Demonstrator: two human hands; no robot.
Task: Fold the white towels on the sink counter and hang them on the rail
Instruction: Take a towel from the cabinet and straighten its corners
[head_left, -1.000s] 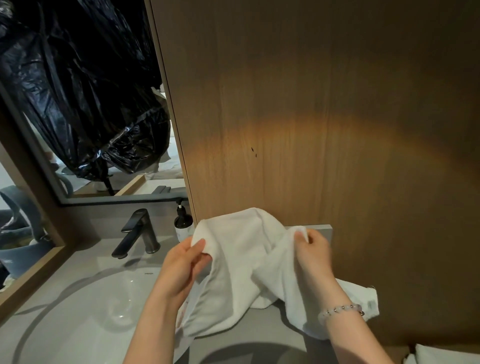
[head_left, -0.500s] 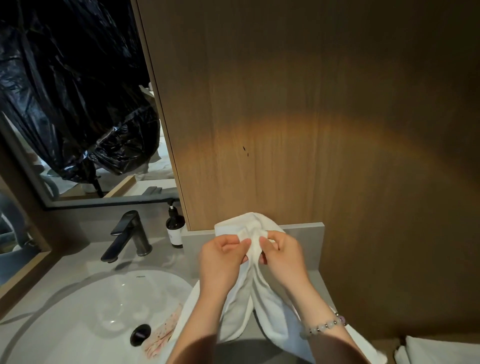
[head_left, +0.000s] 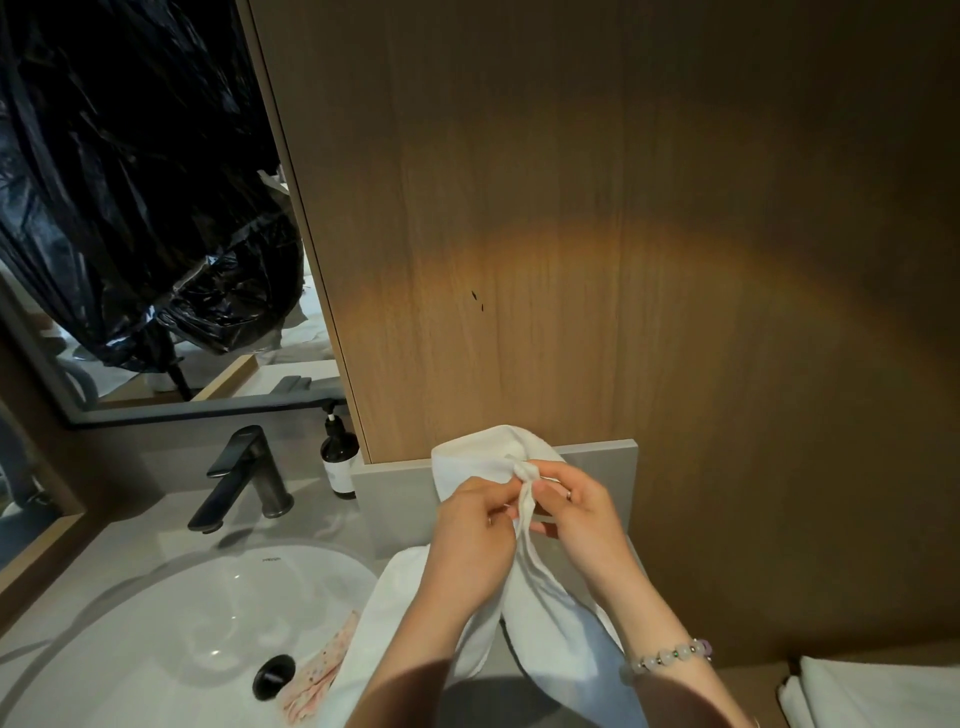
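At six o'clock above the grey stone counter (head_left: 322, 522), left hand (head_left: 470, 535) and right hand (head_left: 582, 514) pinch the corners of the soft white towel (head_left: 550, 623), whose tail may slide into the round white basin (head_left: 156, 623) at eight o'clock if either pinch slackens.

I record the towel (head_left: 545, 618) as white cloth, matt, with a soft nap. The wall panel (head_left: 571, 208) shows matt wood grain. The basin (head_left: 156, 649) looks like glossy white ceramic, the tap (head_left: 249, 473) like dark satin metal. The counter upstand (head_left: 597, 467) is smooth matt grey. The black bag (head_left: 145, 234) is crinkled, shiny plastic.
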